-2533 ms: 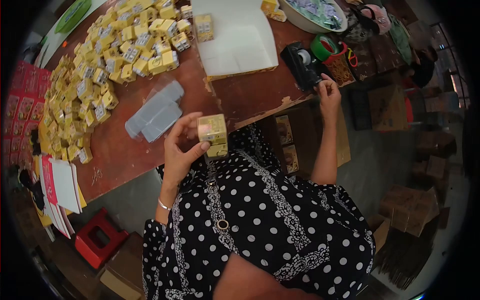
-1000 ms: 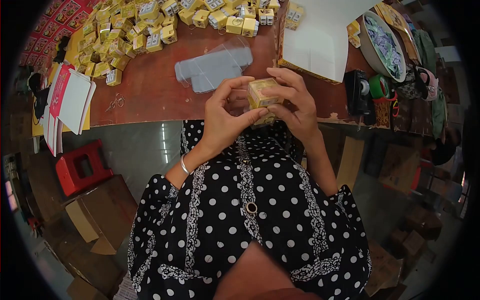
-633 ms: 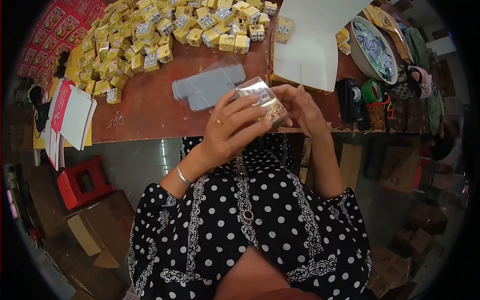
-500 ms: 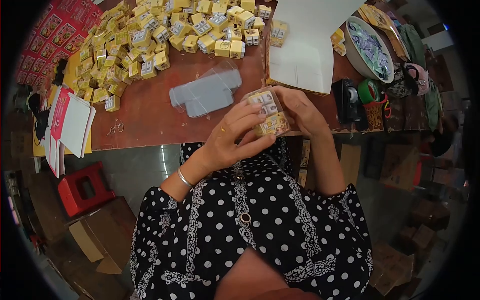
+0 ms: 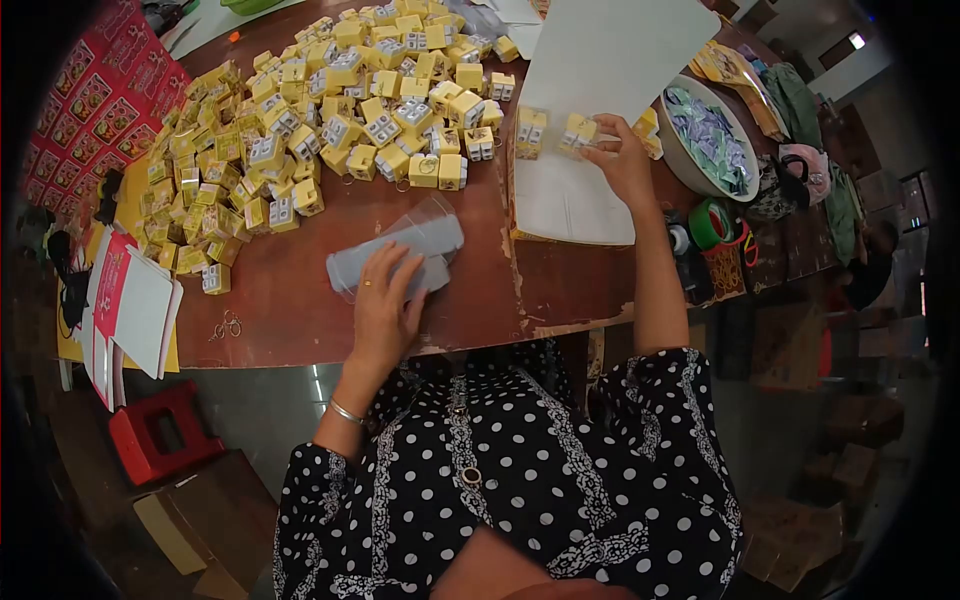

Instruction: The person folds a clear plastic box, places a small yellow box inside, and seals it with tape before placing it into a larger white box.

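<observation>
My right hand (image 5: 622, 160) reaches into an open white box (image 5: 575, 205) and grips a small yellow-and-white toy block in a clear plastic case (image 5: 579, 131) by its right side. A similar packed block (image 5: 531, 132) stands in the box just to the left. My left hand (image 5: 385, 310) rests with fingers stretched over several flat clear plastic case blanks (image 5: 350, 268) on the table. Whether its fingertips pinch a blank cannot be seen.
A large heap of yellow-and-white blocks (image 5: 330, 120) covers the back left of the brown table (image 5: 300, 310). Loose key rings (image 5: 226, 325) lie near its front edge. To the right are a bowl of small packets (image 5: 707, 135), green tape (image 5: 710, 223) and scissors (image 5: 748, 242).
The packed block has gone from between both hands into the white box, in my right hand. My left hand has let go of it and moved left onto the plastic blanks.
</observation>
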The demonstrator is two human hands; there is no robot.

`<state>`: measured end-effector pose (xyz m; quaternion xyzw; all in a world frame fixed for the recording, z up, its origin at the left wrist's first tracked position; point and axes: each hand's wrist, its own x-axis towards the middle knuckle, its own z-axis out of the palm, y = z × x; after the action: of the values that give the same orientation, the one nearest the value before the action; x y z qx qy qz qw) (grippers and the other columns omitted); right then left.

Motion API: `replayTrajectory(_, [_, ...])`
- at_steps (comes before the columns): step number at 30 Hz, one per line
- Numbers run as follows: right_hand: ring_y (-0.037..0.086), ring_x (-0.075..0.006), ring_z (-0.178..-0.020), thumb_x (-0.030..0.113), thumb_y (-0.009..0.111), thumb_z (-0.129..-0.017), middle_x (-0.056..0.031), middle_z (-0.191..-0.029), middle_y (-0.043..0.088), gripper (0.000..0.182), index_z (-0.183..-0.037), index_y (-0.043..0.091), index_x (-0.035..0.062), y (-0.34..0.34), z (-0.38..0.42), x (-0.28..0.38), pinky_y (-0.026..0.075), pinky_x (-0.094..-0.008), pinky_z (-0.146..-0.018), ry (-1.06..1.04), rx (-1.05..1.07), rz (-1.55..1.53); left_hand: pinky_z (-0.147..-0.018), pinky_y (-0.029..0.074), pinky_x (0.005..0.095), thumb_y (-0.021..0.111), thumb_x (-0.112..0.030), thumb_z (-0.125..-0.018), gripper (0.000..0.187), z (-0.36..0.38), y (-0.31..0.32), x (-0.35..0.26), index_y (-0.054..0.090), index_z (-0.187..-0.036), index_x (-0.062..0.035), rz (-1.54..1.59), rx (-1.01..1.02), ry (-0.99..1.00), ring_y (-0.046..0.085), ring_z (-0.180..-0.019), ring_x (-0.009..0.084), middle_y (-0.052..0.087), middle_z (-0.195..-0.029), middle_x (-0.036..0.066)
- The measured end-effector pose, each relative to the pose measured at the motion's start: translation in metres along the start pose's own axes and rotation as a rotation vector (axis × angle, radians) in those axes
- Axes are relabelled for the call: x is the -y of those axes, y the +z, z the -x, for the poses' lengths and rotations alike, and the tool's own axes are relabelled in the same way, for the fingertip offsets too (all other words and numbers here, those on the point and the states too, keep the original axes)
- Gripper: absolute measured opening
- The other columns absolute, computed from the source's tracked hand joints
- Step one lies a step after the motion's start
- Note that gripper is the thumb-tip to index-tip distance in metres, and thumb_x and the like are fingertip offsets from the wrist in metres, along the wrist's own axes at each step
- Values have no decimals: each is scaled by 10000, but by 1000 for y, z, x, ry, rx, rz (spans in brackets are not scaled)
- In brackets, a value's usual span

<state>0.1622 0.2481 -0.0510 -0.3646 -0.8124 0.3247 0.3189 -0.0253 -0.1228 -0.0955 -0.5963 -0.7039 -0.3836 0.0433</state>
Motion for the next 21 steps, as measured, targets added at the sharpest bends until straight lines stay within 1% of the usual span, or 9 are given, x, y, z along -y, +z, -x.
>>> replayTrajectory(6, [705, -191, -953, 97, 804, -844, -140, -1122, 699, 605, -1374, 522, 24, 30, -21, -30, 562, -310, -814, 67, 137, -91, -1149, 360, 500, 837, -124, -758, 701, -20, -23, 39, 525, -1378, -22, -135, 72, -253, 510, -1306, 402, 562, -1354, 172])
replayTrajectory(8, [713, -204, -984, 95, 799, -851, -153, -1113, 706, 613, -1384, 506, 21, 38, -21, -35, 563, -314, -825, 94, 122, -167, -1112, 394, 484, 854, -148, -735, 715, -24, -24, 54, 538, -1362, -16, -44, 249, -277, 548, -1238, 381, 594, -1315, 168])
replayTrajectory(10, [692, -199, -1025, 56, 741, -899, -179, -1169, 683, 591, -1424, 470, 31, 44, -18, -37, 553, -295, -832, 148, 150, -152, -1074, 419, 473, 856, -144, -732, 678, -27, -21, 59, 556, -1326, -11, 9, 242, -283, 566, -1198, 372, 610, -1281, 169])
replayTrajectory(13, [705, -235, -1024, 90, 771, -874, -184, -1150, 698, 599, -1393, 480, 19, 48, -9, -41, 558, -326, -862, 82, 118, -92, -974, 474, 444, 856, -131, -731, 595, -30, -21, 63, 585, -1247, -13, 92, 209, -330, 607, -1105, 352, 633, -1218, 166])
replayTrajectory(16, [685, -214, -998, 100, 722, -919, -150, -1128, 706, 403, -1285, 580, 7, 38, -1, -33, 560, -327, -844, -78, -112, 3, -861, 521, 405, 849, -103, -739, 494, -32, -25, 61, 603, -1160, -21, 127, 148, -427, 647, -988, 329, 655, -1131, 153])
replayTrajectory(17, [685, -214, -998, 100, 722, -919, -150, -1128, 706, 403, -1285, 580, 7, 37, 4, -25, 560, -327, -844, -82, -91, -8, -812, 538, 384, 843, -85, -747, 441, -33, -26, 59, 610, -1116, -24, 146, 117, -463, 665, -925, 316, 670, -1071, 144])
replayTrajectory(19, [682, -160, -906, 75, 663, -960, -116, -1061, 719, 239, -1187, 644, 3, 23, 29, 25, 562, -292, -781, -107, -306, -39, -796, 542, 358, 827, -65, -773, 374, -30, -27, 55, 624, -1083, -13, 152, 35, -452, 678, -885, 277, 683, -995, 122])
replayTrajectory(20, [682, -160, -906, 75, 663, -960, -116, -1061, 719, 239, -1187, 644, 3, 21, 44, 49, 562, -292, -781, -106, -301, -44, -781, 545, 332, 811, -44, -800, 306, -28, -27, 52, 638, -1049, -3, 168, -37, -421, 690, -845, 237, 695, -918, 101])
replayTrajectory(21, [675, -132, -857, 59, 638, -972, -101, -1033, 722, 203, -1167, 655, 5, 24, 63, 75, 555, -269, -749, -79, -174, -246, -781, 545, 332, 811, -44, -800, 306, -26, -28, 48, 638, -1049, -3, 165, -33, -422, 690, -845, 237, 695, -918, 101])
